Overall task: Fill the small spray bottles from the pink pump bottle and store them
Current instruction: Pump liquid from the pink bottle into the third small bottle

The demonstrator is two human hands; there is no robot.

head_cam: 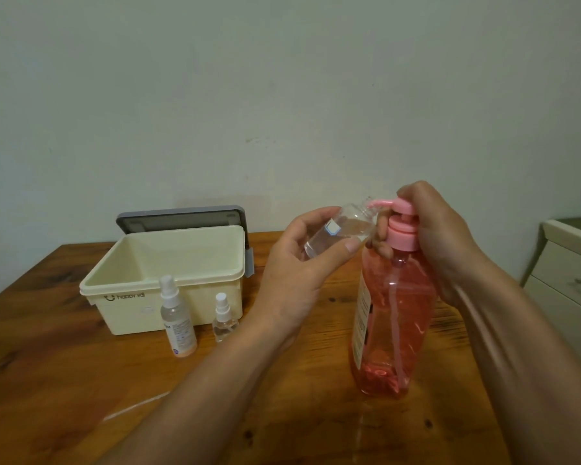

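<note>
Left hand [302, 263]: grips uncapped clear bottle [341, 229], tilted, mouth at pink spout.
Right hand [440, 243]: curled over pump bottle [391, 317] head.

pink pump bottle [391, 317], cream box [163, 280], grey lid [182, 218]

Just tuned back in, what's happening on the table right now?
The left hand holds an uncapped clear bottle tilted, its mouth at the spout of the pink pump bottle. The right hand grips the pump head. A taller spray bottle and a shorter spray bottle, both capped, stand before the open cream box.
</note>
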